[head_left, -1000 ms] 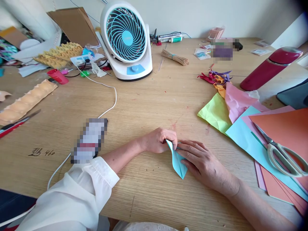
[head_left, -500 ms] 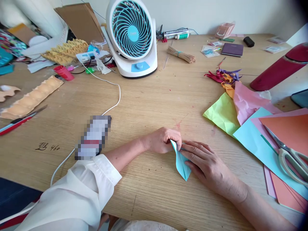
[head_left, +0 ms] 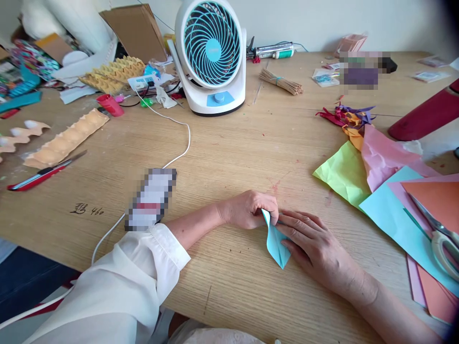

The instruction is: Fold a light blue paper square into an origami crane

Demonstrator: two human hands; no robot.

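Observation:
A small folded light-blue paper (head_left: 275, 242) lies on the wooden table (head_left: 229, 143) near the front middle. My left hand (head_left: 251, 209) is curled, its fingertips pinching the paper's upper point. My right hand (head_left: 317, 248) lies over the paper's right side, fingers pressed together and flat on it, holding it down against the table. Only the paper's left edge and lower tip show between the two hands.
Coloured paper sheets (head_left: 387, 191) and scissors (head_left: 439, 236) lie at the right, with paper scraps (head_left: 346, 117) behind them. A white and blue fan (head_left: 212, 55) stands at the back, its cable (head_left: 179, 143) running toward me. A red bottle (head_left: 425, 114), stick bundle (head_left: 280, 82) and cutter (head_left: 45, 171) lie around.
The hands and the blue paper keep the same hold. The view has swung left, so everything on the table has slid rightward in the picture.

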